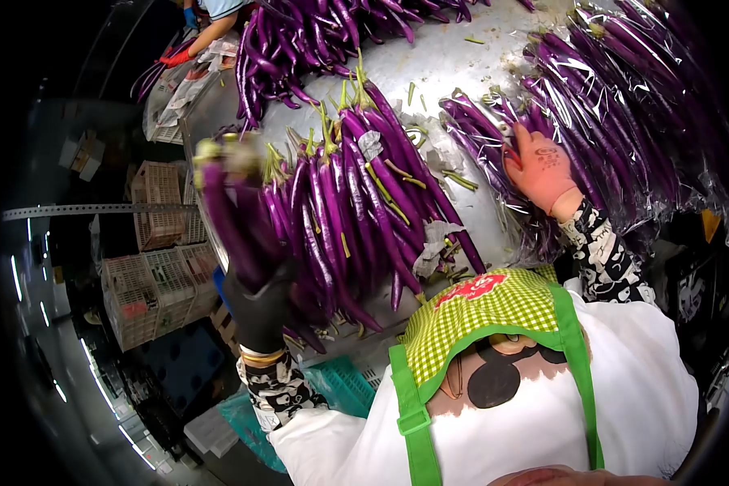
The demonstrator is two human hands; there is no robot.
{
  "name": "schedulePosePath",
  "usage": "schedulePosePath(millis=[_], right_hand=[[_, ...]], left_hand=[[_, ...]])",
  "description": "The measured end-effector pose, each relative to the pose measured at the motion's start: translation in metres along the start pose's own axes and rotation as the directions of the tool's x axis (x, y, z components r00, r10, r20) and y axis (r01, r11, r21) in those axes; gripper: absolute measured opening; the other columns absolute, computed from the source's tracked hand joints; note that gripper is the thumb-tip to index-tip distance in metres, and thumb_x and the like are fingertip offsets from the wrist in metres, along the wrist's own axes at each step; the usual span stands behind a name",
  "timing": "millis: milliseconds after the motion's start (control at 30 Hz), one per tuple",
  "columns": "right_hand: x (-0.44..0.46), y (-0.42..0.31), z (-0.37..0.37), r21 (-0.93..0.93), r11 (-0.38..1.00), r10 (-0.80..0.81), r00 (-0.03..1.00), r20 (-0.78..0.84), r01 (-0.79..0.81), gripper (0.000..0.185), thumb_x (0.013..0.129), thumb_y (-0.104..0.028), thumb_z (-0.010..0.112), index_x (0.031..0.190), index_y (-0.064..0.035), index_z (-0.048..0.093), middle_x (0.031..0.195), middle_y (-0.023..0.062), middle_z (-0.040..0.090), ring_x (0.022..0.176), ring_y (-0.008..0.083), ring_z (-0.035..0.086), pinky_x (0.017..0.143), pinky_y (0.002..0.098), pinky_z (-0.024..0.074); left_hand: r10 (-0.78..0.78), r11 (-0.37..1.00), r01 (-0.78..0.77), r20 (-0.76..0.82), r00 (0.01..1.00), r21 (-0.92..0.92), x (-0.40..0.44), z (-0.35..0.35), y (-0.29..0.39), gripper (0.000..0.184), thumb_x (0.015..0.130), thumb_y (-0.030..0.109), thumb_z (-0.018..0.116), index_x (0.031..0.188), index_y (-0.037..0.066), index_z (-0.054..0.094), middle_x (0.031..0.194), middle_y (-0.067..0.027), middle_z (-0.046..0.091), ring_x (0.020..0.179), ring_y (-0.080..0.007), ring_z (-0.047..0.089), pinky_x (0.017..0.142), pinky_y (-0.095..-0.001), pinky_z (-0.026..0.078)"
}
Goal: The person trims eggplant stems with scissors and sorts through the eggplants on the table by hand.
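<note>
In its black glove, my left hand (257,300) is closed around the lower part of long purple eggplants (247,223), raised at the left edge of the table. Their stem ends are smeared by motion. Beside them lies a loose heap of unwrapped eggplants (340,219) with green stems. My right hand (541,166), in a pink glove, has its fingers curled over clear-wrapped eggplants (478,134) at the near side of a large wrapped pile (616,97). The undersides of its fingertips are hidden.
Cut stems (460,180) and scraps of wet paper (439,247) litter the metal table (449,61). More loose eggplants (308,40) lie at the back. A co-worker's red-gloved hand (178,57) is at upper left. Plastic crates (150,296) stand on the left, below the table.
</note>
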State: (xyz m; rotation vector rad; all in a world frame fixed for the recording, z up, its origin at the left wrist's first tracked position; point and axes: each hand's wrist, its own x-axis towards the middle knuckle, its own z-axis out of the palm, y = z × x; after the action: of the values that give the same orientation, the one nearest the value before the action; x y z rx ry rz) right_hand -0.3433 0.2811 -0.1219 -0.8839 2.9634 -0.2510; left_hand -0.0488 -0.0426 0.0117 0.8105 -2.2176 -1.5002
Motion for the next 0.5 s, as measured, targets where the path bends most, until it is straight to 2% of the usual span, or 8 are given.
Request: schedulePosePath(millis=[33,100,133,200,233,300,400,500], right_hand=[[0.001,0.007,-0.002,-0.030,0.999,-0.021,1.000,-0.017,0.021,0.045,0.090,-0.030,0.065,0.126,-0.0057,0.053,0.106,0.0188,0.064,0.097,0.0359,0.064,0.083,0.0448,0.0509],[0.000,0.020,0.005,-0.162,0.983,-0.062,0.991,0.121,0.082,0.042,0.088,-0.034,0.065,0.119,-0.0058,0.058,0.112,0.0167,0.064,0.101,0.0326,0.063,0.085,0.0436,0.0496],[-0.003,0.008,-0.004,-0.211,0.975,-0.046,0.989,0.138,0.075,0.041,0.088,-0.034,0.065,0.118,-0.0060,0.058,0.114,0.0169,0.064,0.101,0.0327,0.063,0.085,0.0443,0.0492],[-0.011,-0.012,-0.019,-0.222,0.972,-0.055,0.995,0.078,0.071,0.041,0.088,-0.036,0.065,0.117,-0.0068,0.059,0.117,0.0182,0.063,0.102,0.0332,0.062,0.086,0.0450,0.0479],[-0.012,-0.016,-0.019,-0.141,0.984,-0.108,0.994,0.005,0.107,0.045,0.089,-0.039,0.065,0.118,-0.0054,0.058,0.117,0.0188,0.062,0.102,0.0334,0.062,0.087,0.0444,0.0478],[-0.014,-0.040,-0.041,-0.087,0.986,-0.146,0.989,-0.037,0.143,0.052,0.090,-0.042,0.065,0.123,-0.0022,0.057,0.117,0.0187,0.062,0.103,0.0329,0.062,0.088,0.0440,0.0481],[-0.006,-0.053,-0.042,0.013,0.996,-0.090,0.989,0.118,0.089,0.067,0.094,-0.049,0.059,0.132,0.0046,0.051,0.116,0.0204,0.063,0.105,0.0334,0.063,0.089,0.0426,0.0496],[0.006,-0.042,-0.033,0.015,1.000,-0.024,0.976,0.216,0.021,0.061,0.097,-0.050,0.054,0.122,0.0050,0.053,0.109,0.0214,0.067,0.100,0.0343,0.068,0.085,0.0429,0.0527]], left_hand=[[0.035,0.999,-0.035,0.009,0.999,-0.013,0.003,-0.006,-0.013,0.039,0.081,0.010,0.073,0.118,-0.001,0.066,0.100,-0.0153,0.069,0.092,-0.0295,0.069,0.081,-0.0410,0.056],[0.082,0.993,-0.082,-0.008,0.997,-0.085,0.009,-0.009,-0.037,0.036,0.087,0.012,0.068,0.121,0.000,0.063,0.106,-0.0166,0.068,0.099,-0.0303,0.068,0.087,-0.0424,0.056],[0.042,0.960,-0.037,0.013,0.999,-0.277,0.014,0.002,-0.022,0.038,0.091,0.014,0.065,0.126,0.000,0.060,0.110,-0.0169,0.068,0.103,-0.0322,0.067,0.091,-0.0438,0.055],[-0.017,0.761,0.085,0.112,0.994,-0.643,0.022,0.025,0.006,0.042,0.098,0.017,0.059,0.136,0.001,0.053,0.119,-0.0175,0.066,0.110,-0.0362,0.065,0.098,-0.0466,0.054],[-0.045,0.510,0.230,0.242,0.969,-0.829,0.026,0.035,0.018,0.047,0.098,0.020,0.059,0.141,0.003,0.047,0.119,-0.0161,0.066,0.112,-0.0371,0.064,0.100,-0.0472,0.053],[-0.028,0.455,0.258,0.275,0.961,-0.853,0.033,0.054,0.018,0.052,0.098,0.022,0.059,0.144,0.004,0.044,0.120,-0.0152,0.066,0.114,-0.0353,0.064,0.102,-0.0471,0.052],[0.001,0.419,0.288,0.317,0.948,-0.861,0.043,0.081,0.020,0.053,0.099,0.024,0.057,0.144,0.003,0.042,0.121,-0.0150,0.066,0.115,-0.0342,0.063,0.102,-0.0470,0.052],[-0.040,0.485,0.327,0.353,0.935,-0.811,0.044,0.092,0.017,0.051,0.100,0.025,0.054,0.144,0.001,0.042,0.121,-0.0156,0.065,0.115,-0.0337,0.063,0.102,-0.0465,0.052]])
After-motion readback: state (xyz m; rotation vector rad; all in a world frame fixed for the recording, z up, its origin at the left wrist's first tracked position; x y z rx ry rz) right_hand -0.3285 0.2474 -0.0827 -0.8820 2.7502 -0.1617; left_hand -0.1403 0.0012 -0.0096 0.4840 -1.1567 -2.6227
